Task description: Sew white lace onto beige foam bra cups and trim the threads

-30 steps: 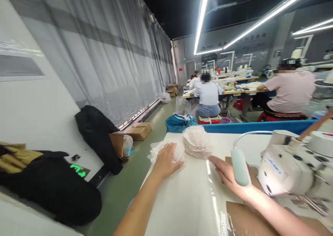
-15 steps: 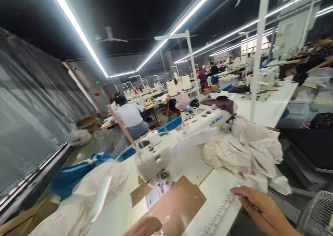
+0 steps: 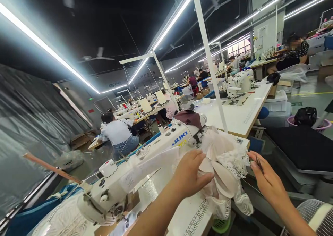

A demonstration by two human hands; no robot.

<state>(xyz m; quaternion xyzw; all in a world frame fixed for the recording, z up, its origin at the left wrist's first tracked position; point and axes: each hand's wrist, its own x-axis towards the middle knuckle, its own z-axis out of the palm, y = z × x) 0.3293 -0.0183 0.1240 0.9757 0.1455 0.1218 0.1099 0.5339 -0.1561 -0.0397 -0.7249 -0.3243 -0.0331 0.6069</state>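
A heap of cream fabric with lace trim [image 3: 221, 159] lies at the right end of the sewing table, partly hanging over its edge. My left hand [image 3: 191, 175] reaches to its left side, thumb and fingers apart, the fingertips at the cloth. On the other side, my right hand [image 3: 267, 175] is closed around a small dark tool [image 3: 259, 163], perhaps thread snips, with its fingertips at the lace edge. The white JUKI sewing machine [image 3: 156, 142] stands behind my left arm. A measuring scale [image 3: 196, 218] runs along the table's front edge.
White lace material [image 3: 65, 215] is piled left of the machine. A wooden stick [image 3: 52, 168] slants up there. A fan [image 3: 309, 217] stands at lower right, near a black seat [image 3: 293, 149]. A white pole [image 3: 210, 59] rises behind the fabric. Co-workers sit further back.
The view has turned right. My left hand has moved from the brown piece by the needle to the fabric heap. My right hand has gone from the scale to the lace edge.
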